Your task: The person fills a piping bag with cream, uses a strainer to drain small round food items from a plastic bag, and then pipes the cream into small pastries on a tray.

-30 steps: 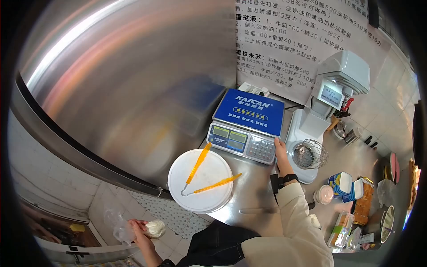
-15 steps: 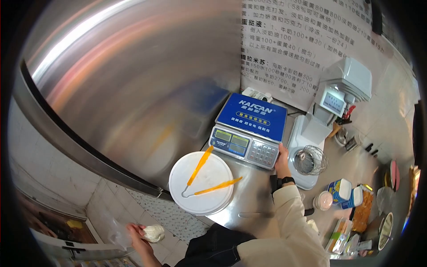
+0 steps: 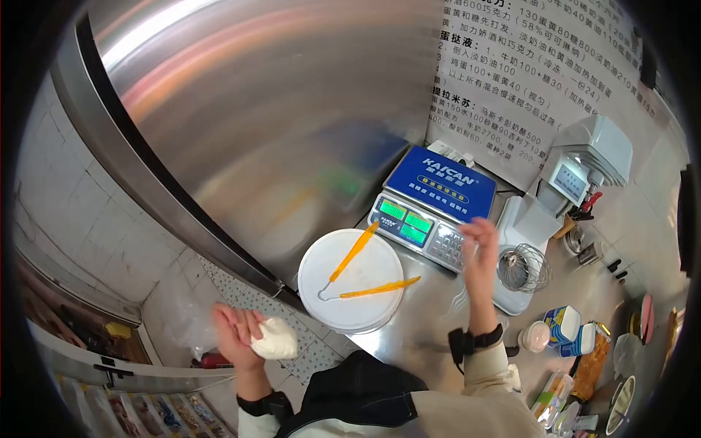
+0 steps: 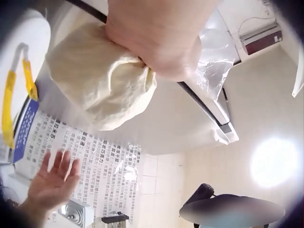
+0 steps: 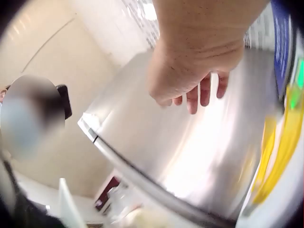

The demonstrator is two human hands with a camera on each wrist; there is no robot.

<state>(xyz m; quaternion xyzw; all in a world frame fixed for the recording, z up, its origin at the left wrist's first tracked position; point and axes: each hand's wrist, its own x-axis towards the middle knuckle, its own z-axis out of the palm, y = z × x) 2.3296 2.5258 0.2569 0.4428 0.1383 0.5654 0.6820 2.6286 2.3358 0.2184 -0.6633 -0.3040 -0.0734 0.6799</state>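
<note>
My left hand point(image 3: 237, 337) grips a clear plastic bag of pale cream-coloured filling point(image 3: 276, 339), low at the left in the head view. Up close in the left wrist view, the bag point(image 4: 102, 78) bulges round below the fist, and its loose clear plastic end point(image 4: 216, 57) trails out the other side. Nothing is in my right hand point(image 3: 480, 255), raised with loose fingers in front of the digital scale point(image 3: 442, 179). The scale's displays point(image 3: 413, 228) glow green. In the right wrist view the right hand point(image 5: 199, 61) hangs over shiny metal.
A white lidded tub point(image 3: 321, 252) stands before the scale, bearing a V-shaped metal tool with orange handles point(image 3: 354, 252). Right of the scale is a stand mixer point(image 3: 529, 219) with a wire whisk point(image 3: 524, 269). Tubs point(image 3: 564, 325) and food packs crowd the right. A tall steel panel point(image 3: 277, 109) borders the left.
My right hand has come off the scale's right side and lifted in front of it. The displays have lit green. My left hand has raised the bag slightly, and the head view has shifted.
</note>
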